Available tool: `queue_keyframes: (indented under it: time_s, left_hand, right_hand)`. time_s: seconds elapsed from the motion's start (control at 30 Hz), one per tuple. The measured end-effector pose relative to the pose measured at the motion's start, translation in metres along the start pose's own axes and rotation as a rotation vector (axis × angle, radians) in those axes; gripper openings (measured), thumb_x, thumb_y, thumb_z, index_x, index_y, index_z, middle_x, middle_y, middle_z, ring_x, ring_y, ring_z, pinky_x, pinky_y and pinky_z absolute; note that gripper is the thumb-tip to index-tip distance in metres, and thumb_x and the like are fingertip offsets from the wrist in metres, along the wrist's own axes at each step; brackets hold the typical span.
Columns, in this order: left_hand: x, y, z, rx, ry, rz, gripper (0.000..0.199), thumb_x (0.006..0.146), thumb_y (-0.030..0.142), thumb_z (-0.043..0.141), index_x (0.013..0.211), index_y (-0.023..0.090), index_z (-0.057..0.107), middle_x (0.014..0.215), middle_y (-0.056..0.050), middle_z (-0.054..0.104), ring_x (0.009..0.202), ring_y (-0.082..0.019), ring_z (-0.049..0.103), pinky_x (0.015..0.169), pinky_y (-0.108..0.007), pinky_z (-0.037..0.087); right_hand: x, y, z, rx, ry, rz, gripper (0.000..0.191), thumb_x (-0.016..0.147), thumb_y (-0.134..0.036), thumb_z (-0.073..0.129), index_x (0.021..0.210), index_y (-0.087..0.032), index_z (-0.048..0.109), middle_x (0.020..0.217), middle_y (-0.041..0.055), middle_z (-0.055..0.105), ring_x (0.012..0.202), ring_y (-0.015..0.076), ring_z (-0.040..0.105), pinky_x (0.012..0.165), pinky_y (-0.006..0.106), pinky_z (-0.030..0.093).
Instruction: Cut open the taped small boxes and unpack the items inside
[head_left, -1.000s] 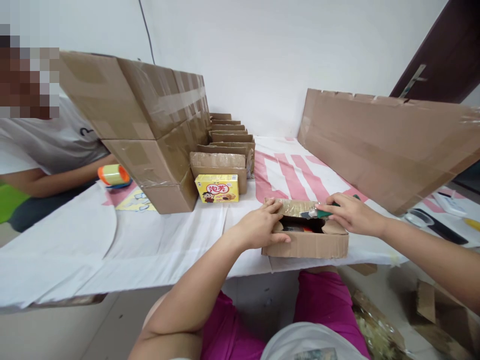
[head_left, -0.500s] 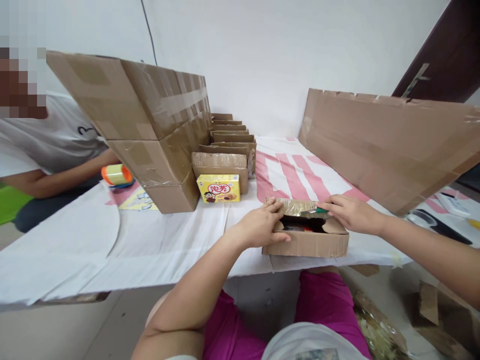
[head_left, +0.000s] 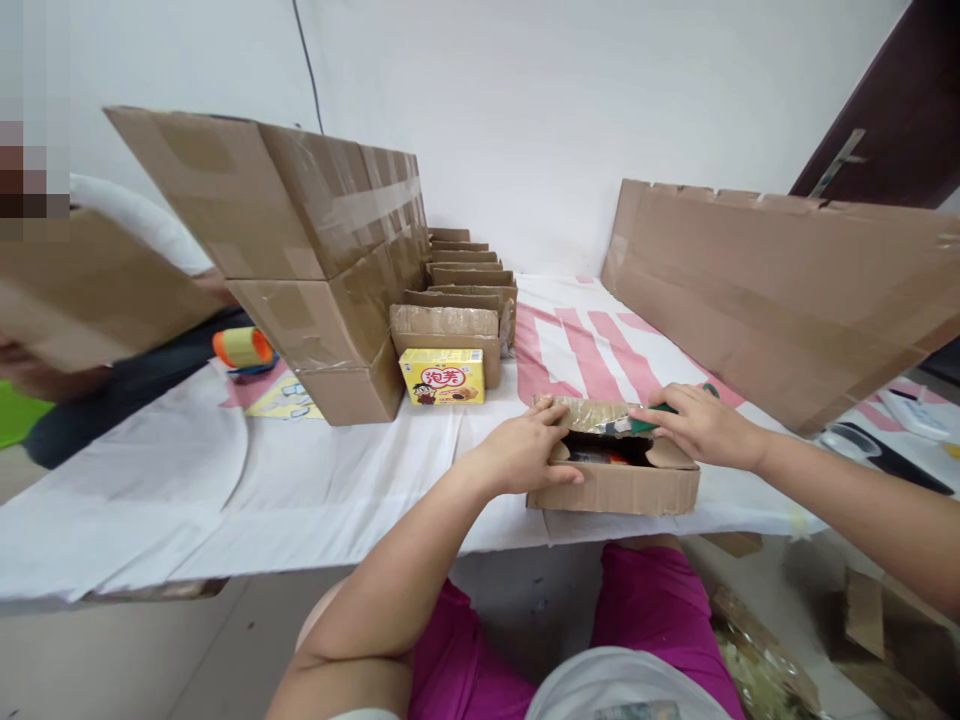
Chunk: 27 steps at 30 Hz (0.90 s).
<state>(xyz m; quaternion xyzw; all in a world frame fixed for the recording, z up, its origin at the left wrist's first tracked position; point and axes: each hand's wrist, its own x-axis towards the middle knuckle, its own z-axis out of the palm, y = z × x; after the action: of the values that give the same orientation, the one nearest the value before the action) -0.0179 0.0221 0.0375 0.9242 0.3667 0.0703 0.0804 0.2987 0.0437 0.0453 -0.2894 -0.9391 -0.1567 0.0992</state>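
A small brown carton (head_left: 615, 490) lies near the table's front edge, its top partly open with dark and red contents showing. My left hand (head_left: 529, 448) rests on the carton's left end, fingers over the flap and thumb along the front. In my right hand (head_left: 701, 428) is a green-handled cutter (head_left: 646, 420), its tip pointing left over the raised taped flap. A yellow snack box (head_left: 442, 377) stands to the left, in front of a row of open cartons (head_left: 448, 322).
Stacked cartons (head_left: 300, 250) form a wall at the left. Beyond it, a person holds a cardboard piece (head_left: 97, 290) near an orange and yellow tape roll (head_left: 244, 347). A large cardboard panel (head_left: 772, 290) stands at the right, with a black item (head_left: 892, 460) beside it.
The cutter in my right hand has shifted slightly left and shows more. My left hand stays on the carton. At the left, the other person now holds up a cardboard piece.
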Motion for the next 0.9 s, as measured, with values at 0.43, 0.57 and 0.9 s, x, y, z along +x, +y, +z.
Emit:
queue_keyframes:
  time_s: [0.43,0.57,0.9]
  left_hand:
    - [0.001,0.000,0.000,-0.003,-0.009,-0.006,0.072,0.085,0.063,0.052,0.135,0.012,0.050,0.154,-0.014,0.033,0.145,-0.030,0.024,0.115,-0.037,0.027]
    - [0.000,-0.002,0.000,-0.006,-0.003,-0.007,0.070,0.085,0.063,0.051,0.134,0.013,0.052,0.154,-0.013,0.032,0.145,-0.030,0.024,0.115,-0.038,0.027]
    - [-0.001,-0.004,-0.004,-0.005,-0.013,-0.027,0.066,0.084,0.062,0.053,0.130,0.014,0.057,0.153,-0.012,0.034,0.145,-0.029,0.026,0.114,-0.035,0.029]
  right_hand:
    - [0.009,-0.001,0.002,0.042,-0.068,0.024,0.039,0.097,-0.022,0.033,0.127,-0.020,0.058,0.097,0.0110,0.064,0.085,0.0190,0.061,0.070,0.032,0.054]
    - [0.014,-0.003,0.000,0.025,-0.079,0.033,0.038,0.096,-0.022,0.034,0.122,-0.019,0.060,0.092,0.0103,0.066,0.081,0.0192,0.063,0.067,0.031,0.053]
    - [0.019,-0.011,-0.006,0.172,-0.126,0.238,0.038,0.097,-0.030,0.033,0.117,-0.022,0.064,0.093,0.0079,0.071,0.084,0.0206,0.067,0.072,0.034,0.054]
